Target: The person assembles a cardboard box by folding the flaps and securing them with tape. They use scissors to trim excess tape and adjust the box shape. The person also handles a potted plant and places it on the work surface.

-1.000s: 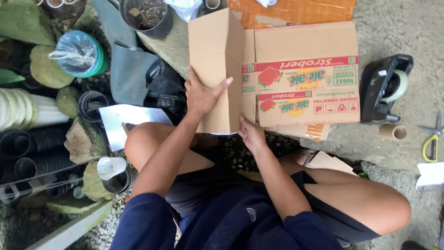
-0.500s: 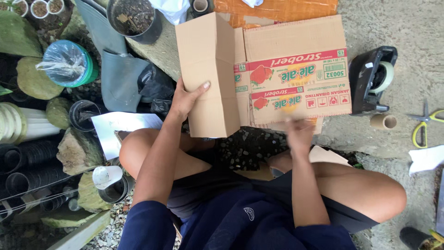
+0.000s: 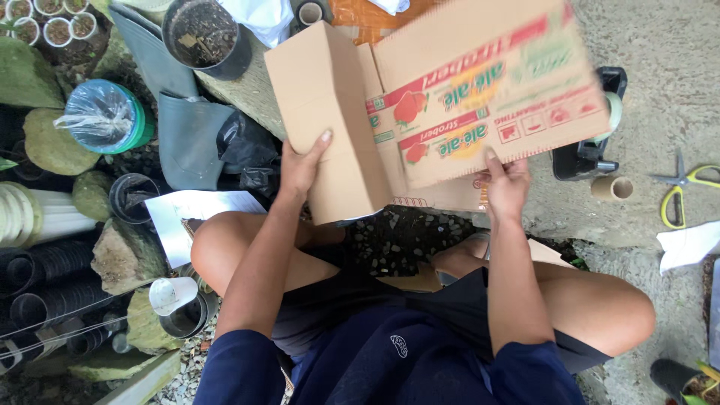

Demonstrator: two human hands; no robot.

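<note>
A flattened brown cardboard box [image 3: 450,97] with red and green fruit print is held up in front of me, above my bare knees. My left hand [image 3: 301,166] presses flat against its plain left panel, fingers spread. My right hand [image 3: 505,184] grips the lower edge of the printed panel, which is tilted up to the right and blurred. The box hides part of a black tape dispenser [image 3: 589,154] behind it.
Yellow-handled scissors [image 3: 684,187], a cardboard tape core [image 3: 612,187] and white paper [image 3: 686,246] lie on the concrete at right. At left are mossy stones, black pots [image 3: 206,34], a plastic-wrapped green tub [image 3: 109,116], black tubes and a white sheet [image 3: 187,217].
My right hand moved from the box's middle fold out to the right and took the printed panel's lower edge. That panel swung upward and tilted. My left hand stayed on the plain panel.
</note>
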